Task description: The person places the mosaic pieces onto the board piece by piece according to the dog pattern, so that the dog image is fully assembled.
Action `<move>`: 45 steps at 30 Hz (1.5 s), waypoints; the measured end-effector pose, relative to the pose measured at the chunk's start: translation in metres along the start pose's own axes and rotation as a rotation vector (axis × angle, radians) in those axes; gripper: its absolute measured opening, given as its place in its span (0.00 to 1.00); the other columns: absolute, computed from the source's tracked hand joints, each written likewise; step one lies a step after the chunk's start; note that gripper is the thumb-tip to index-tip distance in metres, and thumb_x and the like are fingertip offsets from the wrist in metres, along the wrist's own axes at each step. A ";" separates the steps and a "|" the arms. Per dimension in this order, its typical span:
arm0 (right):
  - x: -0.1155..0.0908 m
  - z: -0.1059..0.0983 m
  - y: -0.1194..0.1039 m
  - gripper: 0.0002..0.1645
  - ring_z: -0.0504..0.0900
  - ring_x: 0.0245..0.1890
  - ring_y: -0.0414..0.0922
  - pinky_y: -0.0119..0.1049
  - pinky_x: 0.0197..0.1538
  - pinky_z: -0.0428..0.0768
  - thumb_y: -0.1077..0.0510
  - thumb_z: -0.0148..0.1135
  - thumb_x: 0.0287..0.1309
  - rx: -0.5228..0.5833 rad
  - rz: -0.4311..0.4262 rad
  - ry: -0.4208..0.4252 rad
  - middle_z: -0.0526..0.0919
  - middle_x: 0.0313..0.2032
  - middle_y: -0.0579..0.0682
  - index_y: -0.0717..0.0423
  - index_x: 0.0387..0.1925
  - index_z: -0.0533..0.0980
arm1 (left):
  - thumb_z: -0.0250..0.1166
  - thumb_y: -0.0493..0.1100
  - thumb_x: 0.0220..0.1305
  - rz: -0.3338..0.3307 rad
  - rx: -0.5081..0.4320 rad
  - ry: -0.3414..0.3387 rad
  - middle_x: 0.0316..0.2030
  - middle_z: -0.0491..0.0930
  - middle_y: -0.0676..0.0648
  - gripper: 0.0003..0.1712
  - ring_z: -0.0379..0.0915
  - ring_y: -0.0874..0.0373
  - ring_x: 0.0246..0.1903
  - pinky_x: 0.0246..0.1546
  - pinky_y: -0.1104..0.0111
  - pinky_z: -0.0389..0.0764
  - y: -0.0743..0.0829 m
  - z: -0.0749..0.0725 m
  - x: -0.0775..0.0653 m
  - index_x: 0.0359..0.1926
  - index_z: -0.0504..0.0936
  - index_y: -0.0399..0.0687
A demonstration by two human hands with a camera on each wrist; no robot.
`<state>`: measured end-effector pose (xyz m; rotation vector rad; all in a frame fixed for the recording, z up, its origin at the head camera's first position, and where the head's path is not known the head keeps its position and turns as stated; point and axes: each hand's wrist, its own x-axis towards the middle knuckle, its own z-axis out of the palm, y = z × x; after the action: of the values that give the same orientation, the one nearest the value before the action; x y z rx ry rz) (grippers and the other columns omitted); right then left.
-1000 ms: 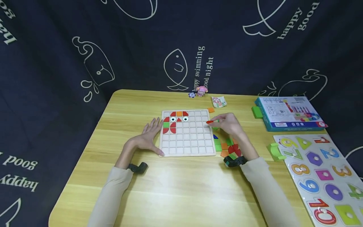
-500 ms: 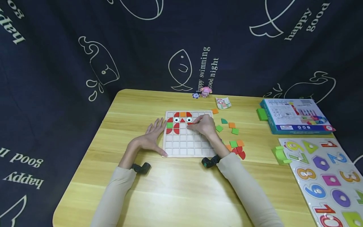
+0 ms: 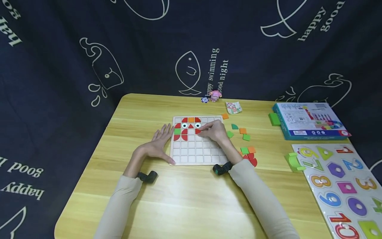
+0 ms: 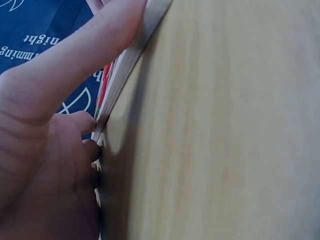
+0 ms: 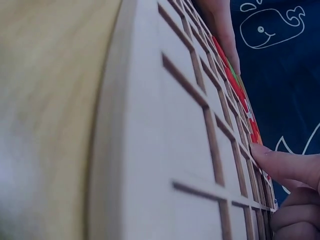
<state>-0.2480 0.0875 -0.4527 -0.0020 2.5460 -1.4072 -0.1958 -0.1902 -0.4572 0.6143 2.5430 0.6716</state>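
Observation:
A white gridded wooden board [image 3: 195, 152] lies mid-table, with red, orange and green tiles and two eye tiles set in its upper left cells. My left hand [image 3: 155, 146] spreads along the board's left side, thumb at the near corner and fingers at the edge. In the left wrist view the thumb [image 4: 85, 55] lies against the board's wooden side. Over the grid, my right hand [image 3: 215, 132] pinches a red tile [image 3: 198, 131] at the cell just below the right eye tile; the fingers partly cover it. The right wrist view shows the thumb [image 5: 280, 162] right at the grid.
Loose green [image 3: 246, 137], orange [image 3: 243, 131] and red tiles [image 3: 253, 161] lie right of the board. A small picture card [image 3: 233, 107] and a pink figurine [image 3: 215, 95] are behind it. Far right are a blue box [image 3: 310, 121] and a number puzzle board [image 3: 337, 186].
My right hand has carried the red tile leftward from beside the board's right edge to the cell under the right eye tile. My left hand has stayed at the board's left edge.

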 end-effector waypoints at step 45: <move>-0.090 -0.137 0.092 0.23 0.60 0.17 0.40 0.30 0.21 0.56 0.53 0.78 0.42 -0.117 0.145 -0.266 0.72 0.14 0.42 0.56 0.42 0.85 | 0.78 0.69 0.32 0.013 0.012 0.004 0.75 0.19 0.41 0.85 0.12 0.43 0.75 0.74 0.44 0.26 -0.002 0.002 0.001 0.76 0.27 0.49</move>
<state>-0.1786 0.2616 -0.4410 -0.0227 2.3526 -1.1212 -0.1962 -0.1901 -0.4600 0.6349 2.5501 0.6630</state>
